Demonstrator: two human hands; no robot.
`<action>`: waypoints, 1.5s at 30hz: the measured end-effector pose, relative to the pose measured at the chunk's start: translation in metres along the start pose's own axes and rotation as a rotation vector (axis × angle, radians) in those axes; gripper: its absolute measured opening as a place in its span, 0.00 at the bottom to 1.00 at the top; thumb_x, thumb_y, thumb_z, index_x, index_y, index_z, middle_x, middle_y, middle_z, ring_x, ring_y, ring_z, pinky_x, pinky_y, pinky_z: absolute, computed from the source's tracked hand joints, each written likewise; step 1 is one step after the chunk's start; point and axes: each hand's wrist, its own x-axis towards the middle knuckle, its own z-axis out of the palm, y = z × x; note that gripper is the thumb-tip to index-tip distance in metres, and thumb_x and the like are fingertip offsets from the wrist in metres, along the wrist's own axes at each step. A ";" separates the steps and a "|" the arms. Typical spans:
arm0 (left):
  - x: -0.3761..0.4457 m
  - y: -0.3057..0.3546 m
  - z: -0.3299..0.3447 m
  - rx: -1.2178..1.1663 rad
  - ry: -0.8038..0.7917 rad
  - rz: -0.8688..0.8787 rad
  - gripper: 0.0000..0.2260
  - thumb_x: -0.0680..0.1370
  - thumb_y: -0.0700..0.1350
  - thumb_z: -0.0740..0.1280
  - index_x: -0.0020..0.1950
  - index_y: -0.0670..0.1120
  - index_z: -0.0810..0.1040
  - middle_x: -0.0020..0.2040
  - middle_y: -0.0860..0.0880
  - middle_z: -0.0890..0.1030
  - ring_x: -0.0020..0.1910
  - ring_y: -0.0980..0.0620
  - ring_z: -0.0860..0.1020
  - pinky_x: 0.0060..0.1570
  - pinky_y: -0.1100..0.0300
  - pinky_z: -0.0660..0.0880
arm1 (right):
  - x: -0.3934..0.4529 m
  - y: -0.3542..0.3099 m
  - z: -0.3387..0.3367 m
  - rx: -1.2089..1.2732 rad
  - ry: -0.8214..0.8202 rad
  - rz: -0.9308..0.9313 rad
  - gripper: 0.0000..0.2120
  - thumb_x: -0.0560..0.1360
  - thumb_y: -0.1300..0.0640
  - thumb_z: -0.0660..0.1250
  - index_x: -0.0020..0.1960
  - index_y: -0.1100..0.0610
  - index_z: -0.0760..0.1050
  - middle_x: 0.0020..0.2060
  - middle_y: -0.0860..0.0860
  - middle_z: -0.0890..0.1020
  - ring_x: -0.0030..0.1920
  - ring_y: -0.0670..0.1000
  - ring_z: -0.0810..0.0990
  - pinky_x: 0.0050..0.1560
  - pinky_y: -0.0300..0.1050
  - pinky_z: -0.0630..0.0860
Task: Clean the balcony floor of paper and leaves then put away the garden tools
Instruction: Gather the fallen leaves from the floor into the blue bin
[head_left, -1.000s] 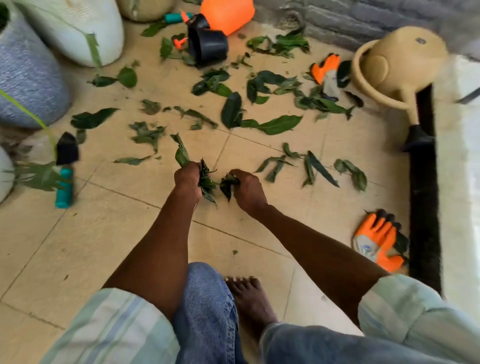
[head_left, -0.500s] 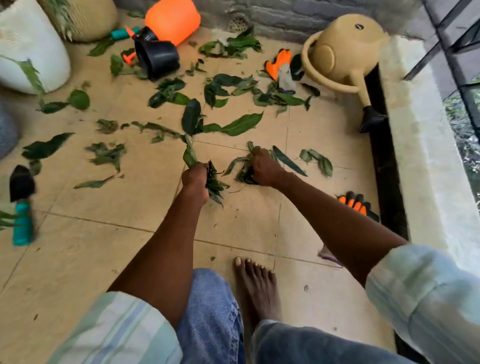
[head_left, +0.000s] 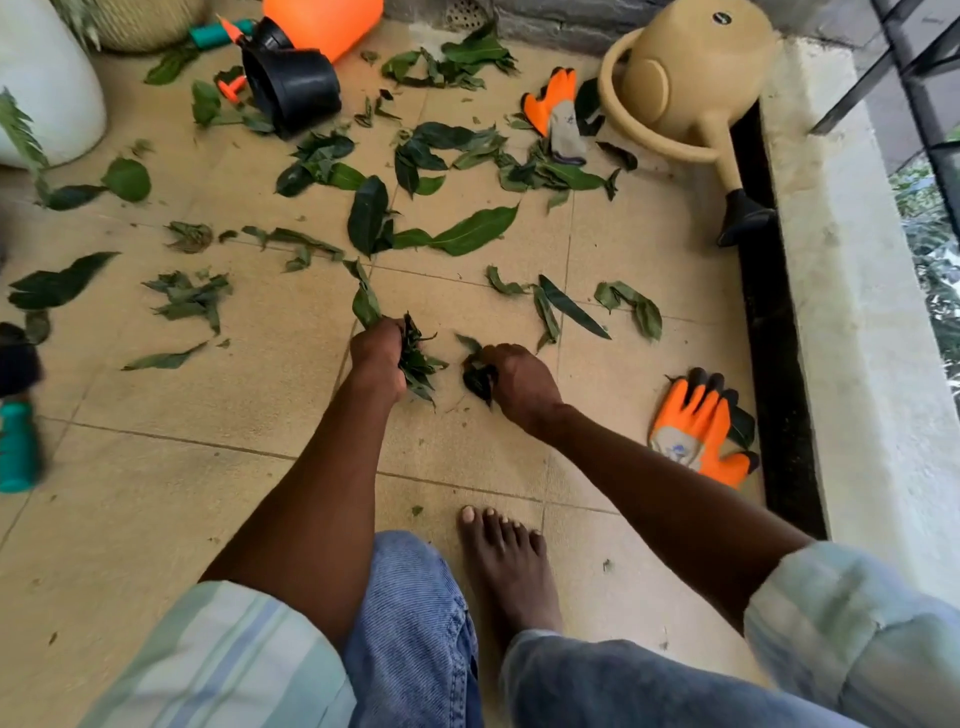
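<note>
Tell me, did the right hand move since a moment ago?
Yes. The right hand pulled back toward the person with its leaves, away from the long dark leaf on the floor it was touching.

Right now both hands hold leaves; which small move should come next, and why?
Probably the right hand should pass its small clump of leaves into the left hand, which already grips a bigger bunch. That would free the right hand for the loose leaves lying just beyond it.
</note>
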 end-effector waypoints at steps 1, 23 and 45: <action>0.000 0.000 0.002 0.001 -0.009 0.006 0.06 0.75 0.40 0.64 0.49 0.41 0.79 0.40 0.44 0.78 0.34 0.48 0.75 0.38 0.58 0.73 | 0.002 -0.001 -0.003 0.092 0.045 0.117 0.19 0.77 0.61 0.64 0.67 0.59 0.68 0.52 0.60 0.80 0.49 0.59 0.79 0.47 0.54 0.79; 0.000 -0.006 0.021 0.024 -0.045 0.008 0.05 0.75 0.39 0.62 0.42 0.43 0.78 0.36 0.46 0.78 0.32 0.49 0.74 0.35 0.60 0.72 | -0.020 0.029 0.001 -0.037 0.114 0.124 0.12 0.79 0.56 0.63 0.59 0.60 0.75 0.52 0.58 0.79 0.53 0.57 0.77 0.48 0.52 0.77; 0.006 0.003 0.007 0.042 0.031 0.001 0.14 0.75 0.42 0.62 0.59 0.41 0.80 0.46 0.44 0.79 0.39 0.47 0.76 0.37 0.59 0.73 | 0.031 0.013 -0.007 -0.191 0.017 0.061 0.13 0.80 0.54 0.63 0.59 0.61 0.76 0.49 0.56 0.78 0.52 0.55 0.77 0.53 0.47 0.74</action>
